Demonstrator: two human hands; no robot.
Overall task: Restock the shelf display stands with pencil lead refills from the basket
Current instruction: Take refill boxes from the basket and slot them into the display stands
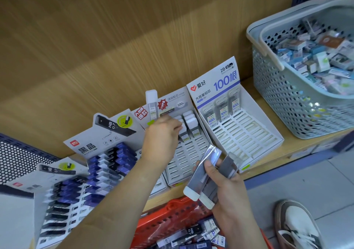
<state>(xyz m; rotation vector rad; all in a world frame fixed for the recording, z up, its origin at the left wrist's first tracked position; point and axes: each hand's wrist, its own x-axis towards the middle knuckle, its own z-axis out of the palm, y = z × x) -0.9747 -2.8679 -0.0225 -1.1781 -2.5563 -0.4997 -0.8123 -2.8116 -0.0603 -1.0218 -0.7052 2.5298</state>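
the right hand (pixel 229 189) is wrapped around a bundle of refill tubes (pixel 201 174), low in the middle of the view, in front of the shelf (pixel 295 145) edge. the tubes are slim, clear and grey, with white caps pointing down and left, and they fan out above the fingers.

the left hand (pixel 162 143) reaches to the back rows of the middle stand (pixel 183 158), fingers curled against the white-capped refills (pixel 189 123) standing there. what it grips, if anything, is hidden, so i cannot tell. a tall tube (pixel 151 103) with a white cap rises just above this hand against the stand's header card. whether it is held or part of the card is unclear.

most of the middle stand's slots are bare. the right stand (pixel 247 131), white with a blue "100" on its card, has three refills (pixel 223 110) in its back row.

the left stand (pixel 107 133) holds rows of dark refills (pixel 113 164), blue and black.

a red basket (pixel 164 218) below the hands holds more loose refills. a grey basket (pixel 283 99) of small boxes sits on the shelf at right. a shoe (pixel 298 223) shows on the floor.
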